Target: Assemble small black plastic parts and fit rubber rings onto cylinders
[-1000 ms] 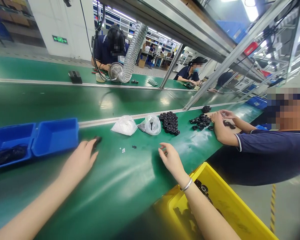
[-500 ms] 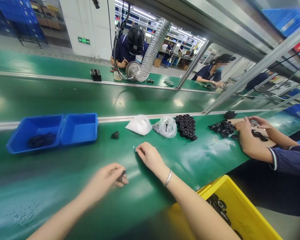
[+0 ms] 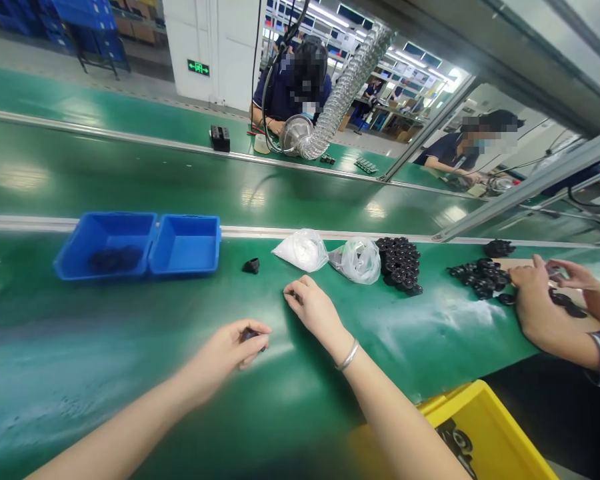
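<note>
My left hand is closed around a small black plastic part, held just above the green work surface. Farther forward and to its right, my right hand has its fingertips pinched together low over the surface. Whatever lies between those fingertips is mostly hidden; only a dark bit shows. One loose black part lies beyond my two hands, on the left. Just past my right hand sit a clear bag of white material and an opened plastic bag.
Two blue bins stand at the left, dark parts in the farther-left one. Several black parts are grouped right of the bags. A co-worker's hands work at far right by another pile. A yellow crate stands below the near edge.
The view has swung left. My left hand has turned, showing more of the black part. My right fingertips have closed where small pale bits showed beside them before.
</note>
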The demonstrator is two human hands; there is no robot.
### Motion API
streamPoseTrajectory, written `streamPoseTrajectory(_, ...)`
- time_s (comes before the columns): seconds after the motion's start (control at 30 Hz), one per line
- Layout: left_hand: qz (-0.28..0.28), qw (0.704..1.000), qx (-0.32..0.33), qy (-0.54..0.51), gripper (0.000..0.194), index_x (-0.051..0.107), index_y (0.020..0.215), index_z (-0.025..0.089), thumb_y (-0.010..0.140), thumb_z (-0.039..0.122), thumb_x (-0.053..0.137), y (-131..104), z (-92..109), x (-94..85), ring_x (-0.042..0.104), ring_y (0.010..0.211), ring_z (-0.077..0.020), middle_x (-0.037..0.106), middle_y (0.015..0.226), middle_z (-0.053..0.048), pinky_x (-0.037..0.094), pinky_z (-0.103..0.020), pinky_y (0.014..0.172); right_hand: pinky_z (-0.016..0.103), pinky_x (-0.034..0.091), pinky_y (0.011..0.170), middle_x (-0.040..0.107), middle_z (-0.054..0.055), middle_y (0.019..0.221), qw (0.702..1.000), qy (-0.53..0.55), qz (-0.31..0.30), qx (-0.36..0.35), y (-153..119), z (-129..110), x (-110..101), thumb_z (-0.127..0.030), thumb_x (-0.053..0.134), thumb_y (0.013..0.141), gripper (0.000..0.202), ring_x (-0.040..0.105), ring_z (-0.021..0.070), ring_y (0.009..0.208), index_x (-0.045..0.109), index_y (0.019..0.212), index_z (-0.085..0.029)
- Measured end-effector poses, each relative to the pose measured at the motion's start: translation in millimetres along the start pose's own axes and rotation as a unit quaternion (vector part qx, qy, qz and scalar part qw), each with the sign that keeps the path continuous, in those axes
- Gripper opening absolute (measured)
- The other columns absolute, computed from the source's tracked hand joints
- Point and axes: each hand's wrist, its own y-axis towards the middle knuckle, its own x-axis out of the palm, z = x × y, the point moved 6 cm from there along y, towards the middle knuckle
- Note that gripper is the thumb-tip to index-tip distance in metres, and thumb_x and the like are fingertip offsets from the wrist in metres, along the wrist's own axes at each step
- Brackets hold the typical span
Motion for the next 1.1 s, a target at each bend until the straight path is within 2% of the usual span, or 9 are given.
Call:
streamPoseTrajectory(0.13,-0.023,0.999,-0.001,-0.027,0.043,0.054,0.119,0.017,0.087,0.047,0.056,-1.5,0.6,4.1,0.040,0.060,-0.0082,0.053,0.086,-0.002,0.033,-0.027,0.059,0.024,0.044,0.062,0.053,0.001,0.083,0.998,0.050,0.000,0.027,2.0,6.2,1.4,-0.017,0.057,0.086,0.007,0.053,0.0121,0.067,0.062,0.080,-0.019)
streamPoseTrajectory(0.23,-0.037,0.997,0.006,-0.072,0.044,0.052,0.120,0.020,0.087,0.047,0.057,-1.6,0.1,6.7,0.058,0.080,-0.0153,0.055,0.090,-0.003,0.043,-0.030,0.072,0.026,0.045,0.065,0.056,0.001,0.079,0.995,0.093,0.005,0.030,2.6,7.5,1.6,-0.019,0.058,0.087,0.010,0.056,0.0138,0.071,0.065,0.080,-0.019)
streamPoseTrajectory(0.3,-0.042,0.995,0.008,-0.086,0.041,0.053,0.114,0.020,0.084,0.046,0.061,-0.5,-1.1,7.5,0.062,0.091,-0.0210,0.056,0.091,-0.003,0.046,-0.034,0.076,0.026,0.045,0.067,0.057,0.001,0.077,0.994,0.108,0.008,0.025,2.2,6.9,1.2,-0.020,0.058,0.087,0.010,0.056,0.0147,0.073,0.066,0.081,-0.019)
streamPoseTrajectory(0.4,-0.035,0.998,0.022,-0.045,0.037,0.054,0.105,0.018,0.081,0.044,0.065,1.9,-1.4,5.5,0.062,0.078,-0.0179,0.060,0.090,-0.005,0.044,-0.029,0.065,0.026,0.045,0.067,0.058,0.000,0.077,0.992,0.119,0.007,0.034,1.4,7.8,1.6,-0.019,0.060,0.086,0.008,0.057,0.0141,0.072,0.066,0.081,-0.020)
streamPoseTrajectory(0.5,-0.028,0.999,0.040,-0.010,0.038,0.056,0.110,0.016,0.081,0.040,0.065,3.8,-0.8,2.2,0.054,0.068,-0.0114,0.059,0.097,-0.007,0.038,-0.026,0.058,0.025,0.044,0.065,0.057,-0.001,0.076,0.991,0.122,0.004,0.053,1.4,9.7,2.4,-0.020,0.062,0.084,0.005,0.056,0.0130,0.069,0.064,0.079,-0.019)
streamPoseTrajectory(0.7,-0.027,0.997,0.070,-0.004,0.042,0.050,0.121,0.019,0.084,0.037,0.060,6.8,-5.7,-0.3,0.059,0.075,-0.0152,0.054,0.102,-0.007,0.043,-0.029,0.062,0.026,0.043,0.065,0.056,-0.001,0.076,0.992,0.115,-0.011,0.049,1.5,6.6,3.6,-0.021,0.060,0.086,0.008,0.056,0.0138,0.070,0.064,0.079,-0.019)
streamPoseTrajectory(0.83,0.016,0.989,0.096,0.115,0.033,0.058,0.111,0.022,0.081,0.033,0.063,4.9,-5.3,-4.0,0.058,0.078,-0.0160,0.052,0.104,-0.006,0.045,-0.029,0.066,0.026,0.043,0.065,0.056,0.000,0.077,0.991,0.123,-0.024,0.042,-0.5,3.7,4.6,-0.021,0.059,0.086,0.008,0.055,0.0136,0.070,0.063,0.080,-0.020)
streamPoseTrajectory(0.97,0.073,0.952,0.111,0.277,0.026,0.062,0.103,0.024,0.078,0.031,0.065,-0.4,3.0,-7.6,0.050,0.070,-0.0139,0.051,0.092,-0.001,0.042,-0.027,0.065,0.025,0.044,0.064,0.056,-0.001,0.078,0.990,0.128,-0.039,0.041,-1.2,2.0,5.4,-0.019,0.058,0.087,0.007,0.055,0.0125,0.068,0.062,0.081,-0.020)
streamPoseTrajectory(1.1,0.088,0.934,0.115,0.327,0.022,0.061,0.102,0.025,0.080,0.030,0.063,-2.2,5.3,-8.6,0.048,0.067,-0.0130,0.050,0.090,0.000,0.041,-0.026,0.064,0.025,0.044,0.066,0.054,0.000,0.081,0.992,0.114,-0.043,0.030,-1.9,-1.5,4.7,-0.018,0.058,0.086,0.006,0.055,0.0128,0.070,0.061,0.081,-0.020)
